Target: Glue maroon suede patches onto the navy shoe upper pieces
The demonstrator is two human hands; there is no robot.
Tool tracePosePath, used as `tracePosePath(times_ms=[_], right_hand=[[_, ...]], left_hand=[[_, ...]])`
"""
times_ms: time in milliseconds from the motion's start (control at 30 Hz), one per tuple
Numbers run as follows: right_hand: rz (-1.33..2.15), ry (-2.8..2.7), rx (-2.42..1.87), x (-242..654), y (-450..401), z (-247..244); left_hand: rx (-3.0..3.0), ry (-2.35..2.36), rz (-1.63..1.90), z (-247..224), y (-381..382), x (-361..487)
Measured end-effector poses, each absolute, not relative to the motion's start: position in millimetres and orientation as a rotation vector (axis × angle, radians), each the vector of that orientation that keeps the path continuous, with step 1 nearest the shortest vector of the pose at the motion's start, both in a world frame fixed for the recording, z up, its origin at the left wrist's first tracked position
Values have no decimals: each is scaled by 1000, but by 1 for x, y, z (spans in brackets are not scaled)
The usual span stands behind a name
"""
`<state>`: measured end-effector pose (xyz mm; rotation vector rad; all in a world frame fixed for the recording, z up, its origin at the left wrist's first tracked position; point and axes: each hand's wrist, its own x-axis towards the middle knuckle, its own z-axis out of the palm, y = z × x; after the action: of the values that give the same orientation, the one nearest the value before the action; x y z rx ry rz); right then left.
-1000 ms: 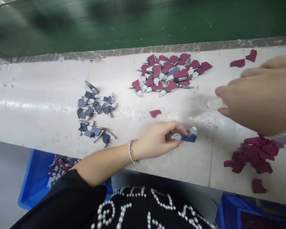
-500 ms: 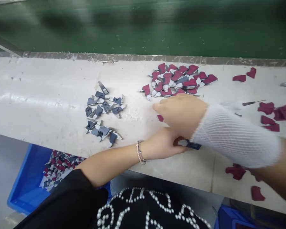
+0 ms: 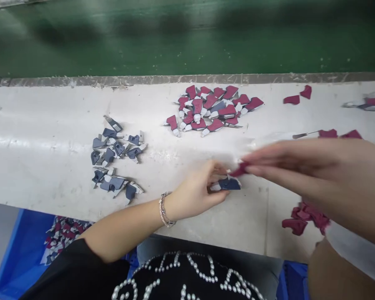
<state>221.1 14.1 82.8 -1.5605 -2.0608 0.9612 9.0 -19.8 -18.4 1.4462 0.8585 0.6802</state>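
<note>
My left hand (image 3: pixel 196 189) is closed around a dark blue and white part (image 3: pixel 229 183) above the near side of the white table. Just to its right, my right hand (image 3: pixel 303 166), blurred by motion, pinches a small maroon piece (image 3: pixel 240 169) at the blue part's upper edge. Whether the two pieces touch is unclear. Beyond my hands lies a pile of maroon-topped parts (image 3: pixel 211 102) with white ends. A group of blue and white parts (image 3: pixel 117 148) rests to the left.
Loose maroon pieces (image 3: pixel 309 216) lie beside my right forearm, others (image 3: pixel 291 99) farther back. A thin tool (image 3: pixel 300 135) is behind my right hand. At lower left a blue bin (image 3: pixel 11 254) holds mixed parts. A green surface (image 3: pixel 187 46) borders the table's far edge.
My right hand has swung from above my left wrist out to the right, with a maroon piece between its fingers. My left hand still grips the blue part. The view has shifted rightward.
</note>
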Motion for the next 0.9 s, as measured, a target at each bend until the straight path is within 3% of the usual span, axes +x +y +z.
tracePosePath(times_ms=[300,600,900], right_hand=[[1482,-1571,-1662,231,-34,41],[1604,-1299,-1581,221,-18,29],[1533,-1361,-1620,216,-19,30]], left_hand=[[1320,883,685,-16,-18,12],[1460,900,836,-25,-19,9],[1646,919,942,-25,-16,7]])
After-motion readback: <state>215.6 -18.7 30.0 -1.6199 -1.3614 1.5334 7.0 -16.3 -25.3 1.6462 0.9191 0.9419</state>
